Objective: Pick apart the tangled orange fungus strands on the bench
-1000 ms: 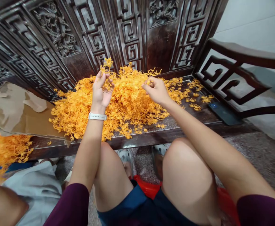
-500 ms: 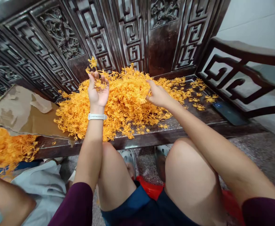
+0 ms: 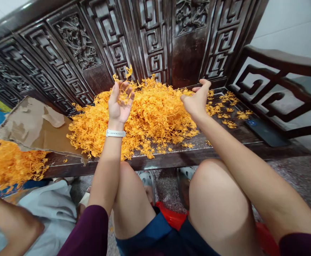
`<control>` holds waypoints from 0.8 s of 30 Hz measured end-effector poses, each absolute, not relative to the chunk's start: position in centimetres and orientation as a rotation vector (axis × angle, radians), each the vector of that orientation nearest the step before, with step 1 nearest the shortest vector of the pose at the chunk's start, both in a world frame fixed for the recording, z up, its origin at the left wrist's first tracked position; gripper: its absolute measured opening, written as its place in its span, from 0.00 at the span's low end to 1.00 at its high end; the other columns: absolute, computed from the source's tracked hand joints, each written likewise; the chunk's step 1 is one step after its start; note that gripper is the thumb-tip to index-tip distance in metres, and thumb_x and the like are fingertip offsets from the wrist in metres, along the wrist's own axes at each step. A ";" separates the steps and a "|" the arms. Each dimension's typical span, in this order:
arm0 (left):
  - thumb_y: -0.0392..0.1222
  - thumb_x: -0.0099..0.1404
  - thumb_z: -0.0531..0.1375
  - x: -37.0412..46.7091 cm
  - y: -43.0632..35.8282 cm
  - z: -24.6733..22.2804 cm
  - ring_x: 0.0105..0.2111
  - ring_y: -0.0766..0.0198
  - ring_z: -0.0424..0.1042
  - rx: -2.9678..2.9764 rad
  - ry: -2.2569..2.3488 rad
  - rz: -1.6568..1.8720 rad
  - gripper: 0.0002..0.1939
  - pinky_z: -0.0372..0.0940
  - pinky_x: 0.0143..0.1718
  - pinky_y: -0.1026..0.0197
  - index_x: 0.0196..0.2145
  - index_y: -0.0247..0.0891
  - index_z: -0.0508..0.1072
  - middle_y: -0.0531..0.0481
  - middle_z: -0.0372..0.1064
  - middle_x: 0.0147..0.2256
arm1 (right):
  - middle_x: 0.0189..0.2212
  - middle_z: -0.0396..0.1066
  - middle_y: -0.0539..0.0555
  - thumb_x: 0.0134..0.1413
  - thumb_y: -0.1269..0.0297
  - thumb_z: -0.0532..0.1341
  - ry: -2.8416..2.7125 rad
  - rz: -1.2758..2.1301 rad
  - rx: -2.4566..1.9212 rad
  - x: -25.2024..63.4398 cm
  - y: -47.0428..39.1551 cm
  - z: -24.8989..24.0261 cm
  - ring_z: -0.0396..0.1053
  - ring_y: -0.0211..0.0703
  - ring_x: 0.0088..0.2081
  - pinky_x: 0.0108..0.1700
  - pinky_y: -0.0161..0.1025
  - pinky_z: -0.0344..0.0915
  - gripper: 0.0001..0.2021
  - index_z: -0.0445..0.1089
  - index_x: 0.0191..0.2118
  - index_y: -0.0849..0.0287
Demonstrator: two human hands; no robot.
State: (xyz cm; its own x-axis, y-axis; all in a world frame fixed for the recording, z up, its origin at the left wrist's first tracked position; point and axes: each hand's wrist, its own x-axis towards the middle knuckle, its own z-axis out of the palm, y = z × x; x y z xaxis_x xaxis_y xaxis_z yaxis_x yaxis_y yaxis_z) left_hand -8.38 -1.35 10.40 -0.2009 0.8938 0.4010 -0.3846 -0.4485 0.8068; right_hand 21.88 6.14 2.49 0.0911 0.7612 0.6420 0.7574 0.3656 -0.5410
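Observation:
A large heap of orange, flower-like pieces with thin curly strands [image 3: 157, 110] covers the dark wooden bench seat. My left hand [image 3: 121, 103], palm up with a white band on the wrist, curls its fingers around several of these orange pieces [image 3: 124, 93]. Some stick up above the fingertips. Over the right side of the heap is my right hand [image 3: 197, 99]. Its thumb and fingers are spread apart, and I see nothing held in it.
A torn cardboard sheet [image 3: 56, 137] separates the heap from another orange pile [image 3: 16, 165] at left. A person's arm [image 3: 14, 220] is below that pile. A dark phone [image 3: 267, 132] lies by the bench's armrest [image 3: 278, 85]. Carved backrest panels [image 3: 155, 42] stand behind.
My right hand has moved right and opened from a pointing shape at the heap. My left hand still holds orange pieces. The whole view has shifted slightly.

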 end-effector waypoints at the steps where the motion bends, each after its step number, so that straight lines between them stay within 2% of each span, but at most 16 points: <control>1: 0.64 0.70 0.67 -8.2 -1.5 10.5 0.56 0.59 0.81 1.127 0.709 1.772 0.19 0.76 0.56 0.57 0.46 0.49 0.81 0.50 0.82 0.54 | 0.64 0.60 0.71 0.63 0.64 0.60 -1.602 0.015 -1.420 21.8 5.1 3.5 0.64 0.69 0.63 0.61 0.69 0.65 0.45 0.41 0.80 0.60; 3: 0.64 0.71 0.65 -8.0 -1.7 10.7 0.55 0.58 0.81 1.154 0.713 1.740 0.19 0.76 0.55 0.55 0.47 0.48 0.81 0.49 0.82 0.54 | 0.68 0.59 0.71 0.62 0.66 0.62 -1.646 -0.004 -1.422 21.3 2.7 6.0 0.58 0.71 0.66 0.64 0.70 0.61 0.41 0.51 0.79 0.55; 5: 0.64 0.71 0.64 -7.7 -1.9 10.8 0.55 0.57 0.82 1.189 0.720 1.726 0.20 0.77 0.54 0.55 0.47 0.47 0.81 0.47 0.82 0.55 | 0.68 0.59 0.71 0.61 0.66 0.63 -1.737 -0.040 -1.411 20.8 0.7 8.1 0.56 0.74 0.67 0.64 0.71 0.58 0.35 0.62 0.74 0.55; 7: 0.65 0.71 0.63 -7.3 -1.9 10.9 0.54 0.56 0.82 1.222 0.744 1.726 0.22 0.77 0.50 0.56 0.47 0.45 0.82 0.46 0.82 0.56 | 0.68 0.60 0.70 0.62 0.58 0.65 -1.949 0.007 -1.369 20.2 -0.4 9.2 0.56 0.79 0.67 0.64 0.74 0.57 0.31 0.68 0.70 0.54; 9: 0.64 0.70 0.66 -6.8 -1.8 10.8 0.53 0.57 0.82 1.226 0.767 1.722 0.22 0.77 0.45 0.59 0.48 0.45 0.83 0.46 0.82 0.57 | 0.70 0.61 0.69 0.62 0.47 0.67 -2.176 0.123 -1.305 19.8 -0.9 9.4 0.57 0.82 0.67 0.63 0.76 0.58 0.34 0.69 0.70 0.53; 12: 0.62 0.66 0.71 -5.9 -1.5 10.5 0.50 0.61 0.81 1.180 0.803 1.727 0.20 0.73 0.39 0.64 0.47 0.46 0.84 0.49 0.82 0.56 | 0.73 0.59 0.71 0.61 0.34 0.65 -2.345 0.271 -1.234 19.5 -1.3 9.3 0.56 0.84 0.70 0.66 0.78 0.57 0.44 0.62 0.76 0.52; 16: 0.60 0.57 0.79 -4.6 -0.9 9.9 0.46 0.63 0.81 1.140 0.850 1.772 0.21 0.72 0.38 0.65 0.42 0.47 0.86 0.49 0.84 0.50 | 0.74 0.59 0.70 0.58 0.26 0.65 -2.319 0.309 -1.150 19.2 -2.0 9.9 0.56 0.85 0.71 0.69 0.79 0.55 0.52 0.57 0.79 0.52; 18: 0.58 0.53 0.82 -3.9 -0.7 9.5 0.44 0.65 0.80 1.150 0.835 1.804 0.21 0.72 0.40 0.64 0.39 0.46 0.87 0.50 0.84 0.45 | 0.71 0.64 0.68 0.60 0.24 0.62 -2.229 0.349 -1.073 19.0 -1.9 10.1 0.59 0.81 0.70 0.70 0.78 0.55 0.49 0.60 0.77 0.51; 20: 0.54 0.51 0.83 -3.2 -0.7 9.1 0.43 0.66 0.81 1.212 0.811 1.835 0.18 0.74 0.45 0.61 0.37 0.47 0.88 0.51 0.85 0.42 | 0.65 0.71 0.66 0.65 0.24 0.57 -2.076 0.462 -0.954 18.7 -1.5 10.0 0.65 0.73 0.67 0.70 0.73 0.59 0.44 0.67 0.71 0.52; 22: 0.50 0.54 0.82 -2.6 -1.0 8.9 0.41 0.65 0.82 1.353 0.835 1.837 0.13 0.75 0.48 0.57 0.36 0.48 0.89 0.51 0.86 0.40 | 0.59 0.75 0.64 0.65 0.24 0.56 -1.910 0.626 -0.823 18.4 -0.9 9.7 0.71 0.64 0.61 0.68 0.66 0.66 0.40 0.72 0.64 0.53; 24: 0.46 0.59 0.79 -2.0 -1.5 8.8 0.39 0.63 0.83 1.567 0.921 1.800 0.08 0.75 0.47 0.54 0.36 0.48 0.89 0.51 0.87 0.38 | 0.55 0.76 0.61 0.61 0.23 0.61 -1.776 0.817 -0.736 17.9 -0.5 9.3 0.74 0.58 0.55 0.61 0.59 0.73 0.38 0.73 0.60 0.52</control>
